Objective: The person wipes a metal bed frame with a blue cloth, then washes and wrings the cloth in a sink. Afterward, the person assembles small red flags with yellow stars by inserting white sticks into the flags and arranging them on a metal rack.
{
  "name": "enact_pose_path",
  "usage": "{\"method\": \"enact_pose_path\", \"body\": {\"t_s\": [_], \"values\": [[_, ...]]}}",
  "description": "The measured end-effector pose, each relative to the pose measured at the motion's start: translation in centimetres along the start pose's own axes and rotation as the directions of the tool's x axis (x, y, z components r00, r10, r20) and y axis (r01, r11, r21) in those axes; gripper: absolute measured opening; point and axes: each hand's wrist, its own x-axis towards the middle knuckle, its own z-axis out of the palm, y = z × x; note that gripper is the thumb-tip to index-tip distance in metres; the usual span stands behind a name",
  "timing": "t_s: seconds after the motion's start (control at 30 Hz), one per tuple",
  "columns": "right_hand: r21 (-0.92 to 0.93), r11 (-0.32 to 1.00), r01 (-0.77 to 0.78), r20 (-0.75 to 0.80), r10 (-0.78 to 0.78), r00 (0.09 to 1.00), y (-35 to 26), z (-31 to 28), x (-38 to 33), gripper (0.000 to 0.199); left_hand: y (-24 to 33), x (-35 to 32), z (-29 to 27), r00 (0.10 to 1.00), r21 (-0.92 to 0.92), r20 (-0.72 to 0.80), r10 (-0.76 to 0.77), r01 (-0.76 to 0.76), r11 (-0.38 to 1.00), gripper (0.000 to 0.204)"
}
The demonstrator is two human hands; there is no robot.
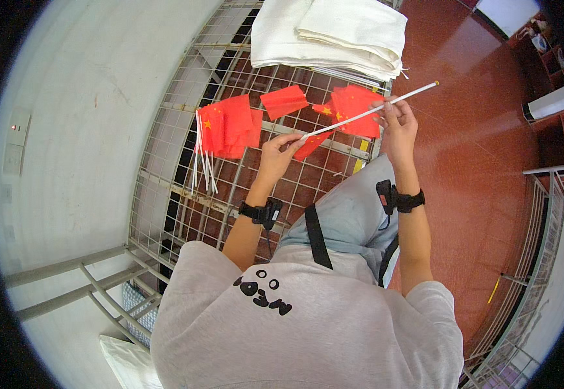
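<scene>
My left hand [281,150] pinches the lower end of a thin white stick [395,100], where a small red flag [311,144] hangs from it. My right hand [395,123] grips the same stick farther up, and the stick's free end points up and to the right. Both hands hover over a wire-mesh rack [185,194]. A bundle of red flags on white sticks [227,126] lies on the rack to the left of my left hand. Loose red flag sheets [353,107] lie behind my right hand, and one more [283,102] lies between the two groups.
Folded white cloth sacks [330,32] sit stacked at the rack's far end. A white wall [81,129] runs along the left. Red-brown floor [483,149] spreads to the right, with metal railings [541,214] and shelving at the far right. Grey metal bars [94,285] stand lower left.
</scene>
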Motion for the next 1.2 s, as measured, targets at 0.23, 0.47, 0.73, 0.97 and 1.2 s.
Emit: {"method": "enact_pose_path", "body": {"t_s": [0.23,0.47,0.73,0.97,1.2], "values": [[-0.074,0.997,-0.038,-0.003,0.038,0.999,0.7,0.5,0.9,0.013,-0.5,0.2,0.1,0.988,0.113,0.105,0.112,-0.123,0.986,0.016],[-0.059,0.996,-0.062,0.151,0.071,0.986,0.4,2.8,-0.7,0.015,-1.2,-0.1,0.5,0.995,0.129,0.085,0.044,-0.055,0.99,0.016],[-0.15,0.989,-0.01,0.216,0.042,0.976,2.4,4.5,-2.9,0.034,-0.7,0.1,1.2,0.998,0.035,0.055,-0.024,0.022,0.999,0.019],[-0.296,0.916,0.272,0.096,-0.254,0.962,-1.1,1.3,0.9,0.048,-1.2,0.2,0.7,0.998,0.138,0.064,0.011,-0.019,0.99,0.017],[-0.577,0.728,0.371,0.322,-0.215,0.922,0.2,2.4,-2.0,0.046,-1.9,-0.3,1.8,0.998,0.094,0.048,-0.031,0.026,0.995,0.016]]}}
